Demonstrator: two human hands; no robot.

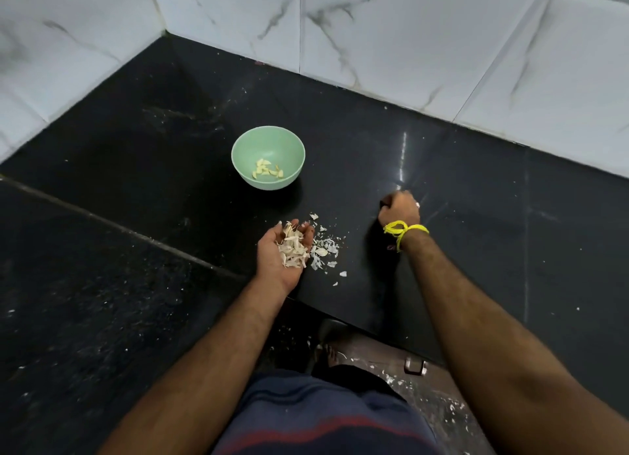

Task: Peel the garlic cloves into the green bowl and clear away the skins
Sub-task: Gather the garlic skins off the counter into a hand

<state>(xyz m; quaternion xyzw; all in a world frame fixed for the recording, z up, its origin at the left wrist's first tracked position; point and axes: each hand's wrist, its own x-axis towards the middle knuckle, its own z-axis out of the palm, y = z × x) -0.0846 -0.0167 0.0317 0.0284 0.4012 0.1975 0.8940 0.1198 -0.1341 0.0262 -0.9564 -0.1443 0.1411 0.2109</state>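
Head camera, looking down at a polished black stone counter (459,216), glossy and faintly speckled, backed by white marble-patterned wall tiles (391,46) that meet in a corner at the upper left. A pale seam line crosses the counter's left part.

A round, smooth green bowl (245,148) sits upright near the middle of the counter, well apart from the walls. Several small, cream-coloured peeled garlic cloves (266,170) lie at its bottom.

Nearer the person, the left hand (284,253) is turned palm up, fingers loosely cupped, holding a heap of thin, papery white garlic skins (292,250). More loose skin flakes (325,248) lie scattered on the counter just beside that hand, on its right.

The right hand (400,207), with a yellow thread (405,230) tied round the wrist, is seen from the back, fingers curled under, resting low at the counter; whether it holds anything cannot be told.

Bare dark counter spreads wide to both sides. The counter's front edge cuts across just below the left wrist; beneath it, white flakes dot the floor (425,403).
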